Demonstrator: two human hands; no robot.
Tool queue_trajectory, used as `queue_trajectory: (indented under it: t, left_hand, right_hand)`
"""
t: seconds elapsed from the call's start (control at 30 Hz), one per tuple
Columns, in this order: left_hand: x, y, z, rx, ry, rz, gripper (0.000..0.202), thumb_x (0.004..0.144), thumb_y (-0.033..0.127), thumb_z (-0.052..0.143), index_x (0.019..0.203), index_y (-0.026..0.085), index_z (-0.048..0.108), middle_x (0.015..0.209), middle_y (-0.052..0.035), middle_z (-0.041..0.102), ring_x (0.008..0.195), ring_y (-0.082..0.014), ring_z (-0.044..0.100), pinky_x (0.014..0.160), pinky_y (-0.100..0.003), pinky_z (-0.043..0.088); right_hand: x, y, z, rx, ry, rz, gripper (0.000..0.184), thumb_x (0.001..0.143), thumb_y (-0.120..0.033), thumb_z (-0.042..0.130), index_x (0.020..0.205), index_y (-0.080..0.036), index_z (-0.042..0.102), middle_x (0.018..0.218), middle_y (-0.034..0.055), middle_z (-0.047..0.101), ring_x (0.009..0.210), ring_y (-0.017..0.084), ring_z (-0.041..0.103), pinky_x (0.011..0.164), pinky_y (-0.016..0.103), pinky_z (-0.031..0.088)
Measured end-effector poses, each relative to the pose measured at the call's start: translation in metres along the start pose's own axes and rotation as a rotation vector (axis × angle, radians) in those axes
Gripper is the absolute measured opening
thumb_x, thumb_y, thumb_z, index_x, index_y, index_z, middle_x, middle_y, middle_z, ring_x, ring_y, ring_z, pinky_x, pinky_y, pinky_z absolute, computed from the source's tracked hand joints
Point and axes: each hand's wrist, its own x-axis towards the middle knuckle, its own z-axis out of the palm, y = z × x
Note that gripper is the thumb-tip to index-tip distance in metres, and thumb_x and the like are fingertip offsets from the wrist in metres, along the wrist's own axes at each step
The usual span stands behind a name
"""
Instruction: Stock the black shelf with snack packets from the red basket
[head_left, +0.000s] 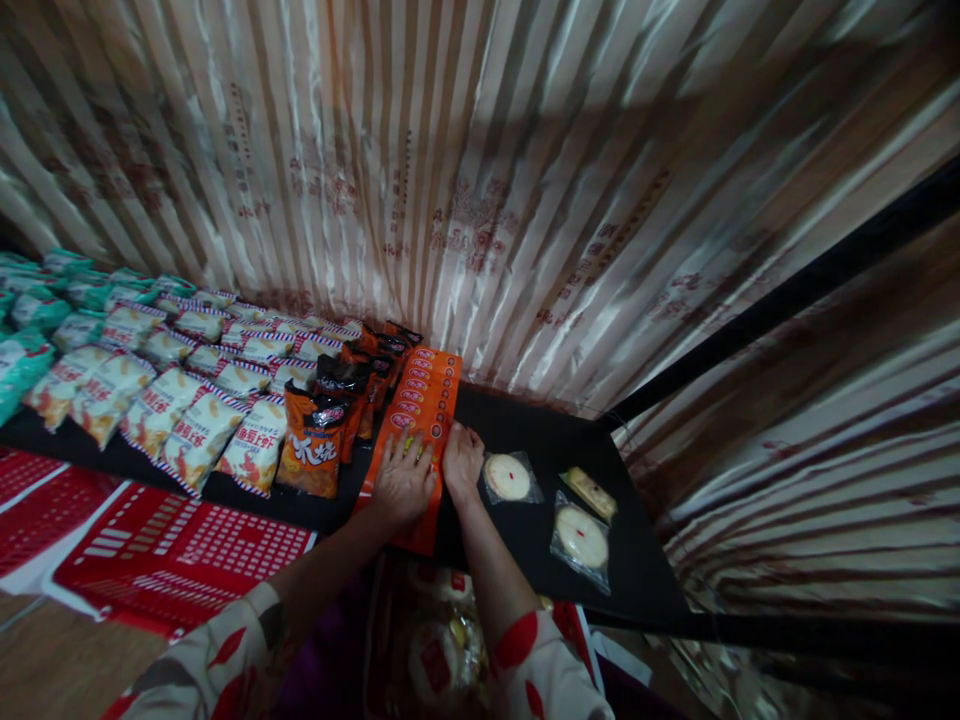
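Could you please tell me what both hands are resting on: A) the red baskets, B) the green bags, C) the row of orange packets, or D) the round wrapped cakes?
C: the left hand and right hand both lie on the orange packets.

Both hands press flat on a row of orange packets [417,430] on the black table [637,570]: the left hand [403,480] on top, the right hand [462,462] at its edge. Just right of it lie three clear-wrapped cakes [508,477]; left of the hands stand dark snack bags [315,445].
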Motion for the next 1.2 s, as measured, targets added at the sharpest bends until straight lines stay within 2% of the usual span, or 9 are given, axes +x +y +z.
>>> queue_trajectory:
  t: [0.2, 0.33, 0.43, 0.6, 0.8, 1.2]
  left_hand:
    - [-0.001, 0.001, 0.002, 0.031, 0.008, -0.001, 0.042, 0.086, 0.035, 0.045, 0.123, 0.018, 0.056, 0.134, -0.0100, 0.051, 0.129, -0.0314, 0.037, 0.107, -0.050, 0.027]
    - [-0.001, 0.001, 0.002, 0.049, 0.006, 0.004, 0.041, 0.085, 0.035, 0.046, 0.122, 0.019, 0.056, 0.135, -0.0098, 0.050, 0.129, -0.0312, 0.037, 0.107, -0.050, 0.027]
    - [-0.001, 0.001, 0.001, 0.054, 0.000, 0.011, 0.041, 0.085, 0.035, 0.046, 0.122, 0.018, 0.056, 0.135, -0.0102, 0.049, 0.130, -0.0315, 0.036, 0.107, -0.050, 0.026]
    - [-0.001, 0.000, 0.002, 0.054, 0.004, 0.017, 0.043, 0.086, 0.036, 0.045, 0.123, 0.018, 0.055, 0.137, -0.0105, 0.047, 0.132, -0.0324, 0.032, 0.107, -0.050, 0.025]
    - [-0.001, 0.001, 0.004, 0.046, 0.006, 0.016, 0.042, 0.086, 0.034, 0.044, 0.123, 0.017, 0.055, 0.135, -0.0114, 0.049, 0.131, -0.0319, 0.034, 0.107, -0.051, 0.025]
    - [0.000, -0.001, 0.005, 0.054, 0.014, 0.021, 0.041, 0.086, 0.034, 0.045, 0.121, 0.017, 0.056, 0.132, -0.0113, 0.052, 0.128, -0.0319, 0.037, 0.106, -0.051, 0.026]
  right_hand:
    - [0.000, 0.002, 0.000, -0.020, 0.006, -0.023, 0.043, 0.088, -0.029, 0.030, 0.119, -0.017, 0.058, 0.124, 0.0060, 0.059, 0.120, 0.022, 0.041, 0.101, 0.039, 0.029]
    - [-0.003, 0.007, 0.000, -0.051, 0.057, -0.123, 0.048, 0.081, -0.018, 0.034, 0.125, -0.012, 0.052, 0.128, 0.0108, 0.054, 0.123, 0.024, 0.038, 0.102, 0.041, 0.030]
    - [-0.009, 0.009, -0.002, -0.083, 0.111, -0.188, 0.049, 0.081, -0.018, 0.035, 0.127, -0.009, 0.050, 0.131, 0.0149, 0.050, 0.125, 0.025, 0.037, 0.102, 0.044, 0.031]
    - [-0.020, 0.008, -0.008, -0.136, 0.109, -0.257, 0.045, 0.083, -0.020, 0.036, 0.122, -0.009, 0.054, 0.128, 0.0148, 0.053, 0.124, 0.025, 0.036, 0.101, 0.043, 0.033]
    - [-0.025, 0.009, -0.007, -0.188, 0.092, -0.268, 0.042, 0.087, -0.020, 0.033, 0.119, -0.011, 0.059, 0.123, 0.0134, 0.057, 0.121, 0.025, 0.039, 0.101, 0.042, 0.034]
    - [-0.026, 0.003, -0.008, -0.295, 0.058, -0.222, 0.042, 0.087, -0.018, 0.034, 0.121, -0.011, 0.058, 0.127, 0.0149, 0.053, 0.123, 0.026, 0.038, 0.103, 0.040, 0.031]
